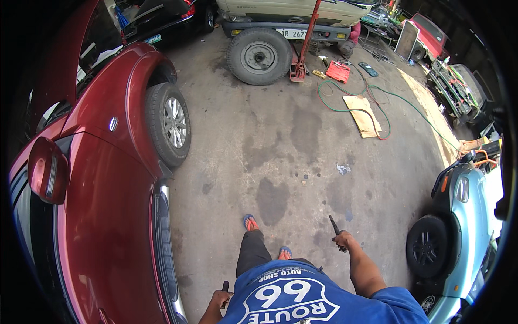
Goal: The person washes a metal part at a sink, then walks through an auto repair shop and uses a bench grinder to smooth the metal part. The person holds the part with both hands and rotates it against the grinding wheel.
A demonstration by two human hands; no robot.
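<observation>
Two vehicles flank open concrete floor (280, 140): red car (102, 216) at nine o'clock, pale blue scooter (464, 216) at three. Right hand (344, 240) fists a dark tool (336, 229); left hand (220, 299) grips a short black tool (225, 286) by the car's sill.

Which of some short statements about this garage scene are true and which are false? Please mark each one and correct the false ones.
1. The right hand holds a dark, slim tool. True.
2. The left hand is empty. False: its grip is closed on a small dark object.
3. A red car stands on the person's left side. True.
4. The person wears black boots. False: the feet wear orange and blue sandals.
5. A green hose lies on the concrete floor ahead. True.
6. The flat cardboard sheet lies under the red car. False: it lies on open floor far ahead to the right.
</observation>
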